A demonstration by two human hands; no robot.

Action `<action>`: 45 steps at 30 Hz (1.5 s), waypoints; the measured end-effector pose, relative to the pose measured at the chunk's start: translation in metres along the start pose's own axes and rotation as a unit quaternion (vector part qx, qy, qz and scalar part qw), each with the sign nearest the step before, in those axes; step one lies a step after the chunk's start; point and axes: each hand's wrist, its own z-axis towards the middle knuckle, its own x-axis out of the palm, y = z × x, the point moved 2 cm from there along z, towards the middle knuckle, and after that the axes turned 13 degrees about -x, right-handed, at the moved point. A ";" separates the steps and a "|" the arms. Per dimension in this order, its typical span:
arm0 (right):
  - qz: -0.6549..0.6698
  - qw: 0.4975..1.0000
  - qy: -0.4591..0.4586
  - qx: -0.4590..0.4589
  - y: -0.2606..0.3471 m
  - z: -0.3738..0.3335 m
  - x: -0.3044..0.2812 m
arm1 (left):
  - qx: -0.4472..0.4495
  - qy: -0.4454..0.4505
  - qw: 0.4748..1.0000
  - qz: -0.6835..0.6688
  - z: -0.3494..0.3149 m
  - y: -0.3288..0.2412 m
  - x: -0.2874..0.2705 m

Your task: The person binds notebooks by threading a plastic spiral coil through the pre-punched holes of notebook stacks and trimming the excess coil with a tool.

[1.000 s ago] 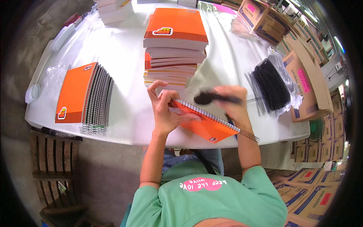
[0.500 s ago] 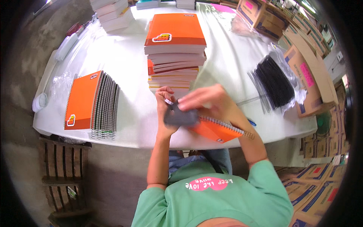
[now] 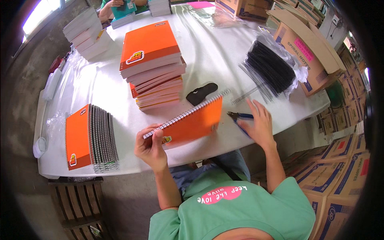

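My left hand point(image 3: 151, 152) pinches the lower left end of an orange spiral notebook point(image 3: 194, 126), thumb on the cover. The notebook is tilted, its coil along the upper edge and a loose coil end sticking out at the far right. My right hand point(image 3: 261, 127) is at the blue-handled pliers point(image 3: 245, 116) lying on the table, fingers apart and not wrapped round them; whether it touches a handle I cannot tell. Behind the notebook lies a flat black sole-shaped object point(image 3: 202, 94). A tall stack of orange-covered books point(image 3: 152, 48) stands beyond it.
Coil-bound orange notebooks point(image 3: 78, 136) are piled at left. Black spiral coils point(image 3: 270, 62) lie on plastic at right, beside an open carton point(image 3: 294, 50). White book stacks point(image 3: 86, 34) stand far left. Across the white table point(image 3: 208, 154), another person's hand point(image 3: 116, 3) holds a teal book.
The black sole-shaped object has left my hands and lies on the table. My left hand now holds the notebook, raised and turned. My right hand has moved right, to the pliers.
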 end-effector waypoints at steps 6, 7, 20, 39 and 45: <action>-0.057 0.998 0.012 0.001 0.003 -0.041 0.043 | 0.179 0.051 0.964 0.190 -0.013 0.006 0.024; -0.061 0.998 0.030 0.001 0.008 -0.040 0.047 | 0.190 0.040 0.961 0.197 -0.015 0.003 0.027; 0.343 0.911 -0.182 -0.137 0.088 -0.028 0.013 | 0.315 0.019 0.904 0.288 -0.022 -0.009 0.018; 0.679 0.720 0.132 -0.049 0.133 -0.023 -0.017 | 0.386 0.005 0.872 0.301 -0.035 -0.007 0.021; 0.365 0.903 0.064 -0.219 0.111 -0.020 -0.004 | 0.151 -0.061 0.985 0.053 -0.027 -0.003 -0.003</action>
